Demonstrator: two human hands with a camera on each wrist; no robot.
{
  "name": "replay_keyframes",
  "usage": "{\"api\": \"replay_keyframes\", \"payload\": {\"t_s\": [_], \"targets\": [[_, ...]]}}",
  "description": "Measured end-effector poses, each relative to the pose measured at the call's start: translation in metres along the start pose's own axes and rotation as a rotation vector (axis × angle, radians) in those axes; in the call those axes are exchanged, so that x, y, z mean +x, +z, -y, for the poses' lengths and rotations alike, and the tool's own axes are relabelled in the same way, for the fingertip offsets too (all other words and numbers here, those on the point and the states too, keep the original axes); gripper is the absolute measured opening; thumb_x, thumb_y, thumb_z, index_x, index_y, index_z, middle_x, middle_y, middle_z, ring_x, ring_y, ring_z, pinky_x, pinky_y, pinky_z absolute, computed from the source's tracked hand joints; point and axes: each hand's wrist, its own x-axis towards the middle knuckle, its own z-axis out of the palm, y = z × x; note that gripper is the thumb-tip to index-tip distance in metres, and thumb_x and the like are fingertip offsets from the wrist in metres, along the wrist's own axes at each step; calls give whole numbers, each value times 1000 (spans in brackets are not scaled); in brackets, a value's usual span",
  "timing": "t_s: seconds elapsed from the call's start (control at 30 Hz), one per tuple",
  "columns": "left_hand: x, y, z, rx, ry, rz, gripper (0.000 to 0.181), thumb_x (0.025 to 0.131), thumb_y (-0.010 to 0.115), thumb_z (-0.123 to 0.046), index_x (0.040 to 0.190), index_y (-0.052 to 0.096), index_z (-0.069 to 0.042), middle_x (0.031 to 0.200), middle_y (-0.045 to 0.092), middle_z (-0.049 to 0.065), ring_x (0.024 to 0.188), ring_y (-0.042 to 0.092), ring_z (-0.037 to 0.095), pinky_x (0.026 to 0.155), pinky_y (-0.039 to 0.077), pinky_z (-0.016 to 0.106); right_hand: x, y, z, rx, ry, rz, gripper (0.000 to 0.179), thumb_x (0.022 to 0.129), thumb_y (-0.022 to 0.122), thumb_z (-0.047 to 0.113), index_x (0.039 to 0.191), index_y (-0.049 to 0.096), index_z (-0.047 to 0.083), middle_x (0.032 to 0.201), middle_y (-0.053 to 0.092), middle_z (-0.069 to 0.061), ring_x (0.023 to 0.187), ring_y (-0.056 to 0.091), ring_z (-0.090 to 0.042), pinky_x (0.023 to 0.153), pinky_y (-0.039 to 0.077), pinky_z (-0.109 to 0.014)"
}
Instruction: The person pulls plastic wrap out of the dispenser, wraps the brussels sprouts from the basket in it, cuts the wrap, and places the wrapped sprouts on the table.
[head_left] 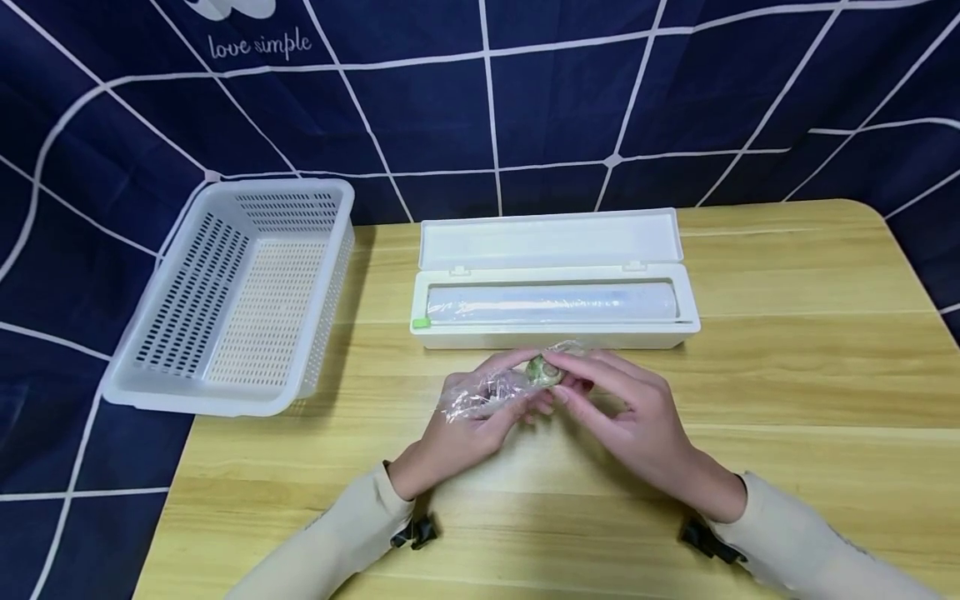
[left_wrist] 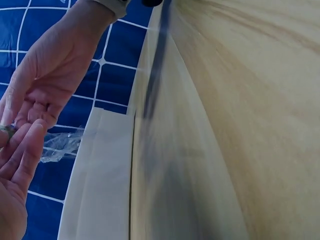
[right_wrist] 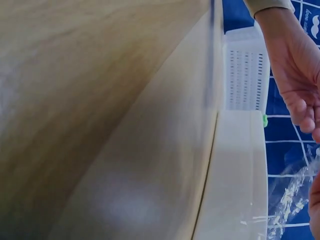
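In the head view, both hands meet in front of the white box over the table. Between their fingers is a small green vegetable piece with a brownish end, partly covered by crinkled clear cling film. My left hand holds it from the left, fingers behind and thumb in front, with film bunched over the palm. From the right, my right hand pinches the piece and film between thumb and fingers. A loose end of the film hangs past the fingers in the right wrist view. The fingers hide much of the vegetable.
A white cling film box stands behind the hands, its lid tipped back. Inside lies a film roll; a green slider sits at its left front corner. At the left, a white slotted basket overhangs the table's edge.
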Motion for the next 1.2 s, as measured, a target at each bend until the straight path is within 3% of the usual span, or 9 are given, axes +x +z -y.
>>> {"api": "replay_keyframes", "payload": {"t_s": [0.1, 0.33, 0.47, 0.63, 0.77, 0.87, 1.0, 1.2], "targets": [[0, 0, 2, 23, 35, -17, 53, 95, 69, 21, 145, 58, 7, 109, 79, 21, 89, 80, 32, 79, 66, 39, 1, 0, -1, 35, 11, 3, 41, 105, 75, 28, 130, 75, -4, 107, 78, -8, 89, 69, -16, 81, 59, -21], [1, -2, 8, 98, 105, -47, 53, 91, 76, 17, 142, 63, 8, 136, 71, 22, 121, 73, 32, 101, 59, 44, 1, 1, -4, 56, 1, -14, 40, 106, 75, 30, 126, 75, -5, 109, 79, -12, 87, 71, -15, 80, 60, -21], [1, -4, 7, 43, 70, -47, 49, 92, 77, 14, 139, 66, 6, 134, 73, 20, 115, 75, 28, 99, 60, 45, -2, 1, -6, 80, -22, -27, 33, 104, 76, 21, 124, 76, -5, 100, 77, -10, 82, 66, -12, 74, 57, -18], [1, -4, 4, 7, 41, -32, 47, 93, 74, 14, 139, 66, 6, 136, 72, 18, 120, 73, 30, 103, 59, 47, -4, 3, -9, 181, -45, -29, 24, 103, 77, 11, 121, 79, -4, 100, 76, -14, 88, 68, -16, 80, 58, -21], [1, -4, 3, 22, 37, -32, 46, 93, 74, 14, 138, 67, 5, 136, 72, 17, 123, 70, 30, 102, 59, 46, -6, 4, -11, 266, -54, -29, 21, 100, 77, 2, 120, 80, -5, 100, 75, -15, 91, 68, -17, 81, 57, -21], [2, -3, 3, 58, 42, -36, 45, 92, 76, 12, 136, 69, 4, 134, 72, 17, 115, 71, 28, 94, 62, 41, -7, 4, -13, 306, -63, -33, 19, 101, 77, 3, 118, 80, -5, 100, 74, -16, 90, 67, -17, 78, 57, -21], [4, -1, 2, 52, 53, -35, 42, 93, 77, 13, 134, 69, 6, 131, 70, 19, 105, 71, 25, 85, 64, 38, -7, 3, -15, 303, -80, -45, 18, 103, 78, 9, 114, 82, -4, 100, 74, -16, 86, 65, -16, 72, 55, -19], [4, 2, 0, -26, 57, -25, 42, 91, 77, 17, 132, 68, 10, 133, 68, 23, 116, 70, 32, 90, 64, 43, -6, 2, -16, 258, -123, -43, 16, 102, 79, 11, 111, 83, -2, 94, 72, -15, 78, 60, -14, 62, 49, -20]]}}
